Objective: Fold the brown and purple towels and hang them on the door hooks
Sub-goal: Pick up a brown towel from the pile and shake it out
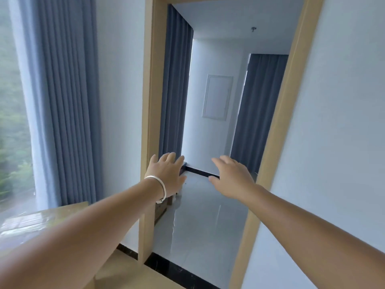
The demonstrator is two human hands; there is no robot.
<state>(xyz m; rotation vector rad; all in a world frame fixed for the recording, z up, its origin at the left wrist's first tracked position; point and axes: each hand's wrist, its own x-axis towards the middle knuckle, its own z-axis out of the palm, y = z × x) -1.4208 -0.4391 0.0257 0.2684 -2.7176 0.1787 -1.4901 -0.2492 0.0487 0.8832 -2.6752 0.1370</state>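
Both hands reach out in front of the doorway [154,113]. The left hand [168,176] and the right hand [233,178] each have an open grip, fingers spread, holding nothing. No towels or hooks show here. I think the best step is to walk through and find the towels first.

Door frame [155,84] looks like pale wood or wood-look laminate, smooth and matt. Floor tiles [200,215] are grey and properly glossy, you can see light streaks on them. Curtains [68,101] are blue-grey pleated cloth, matt. Walls [337,122] are smooth white paint. Bangle [161,187] on the left wrist is shiny silver-coloured metal. The bench [41,217] top is light wood with a sheen.
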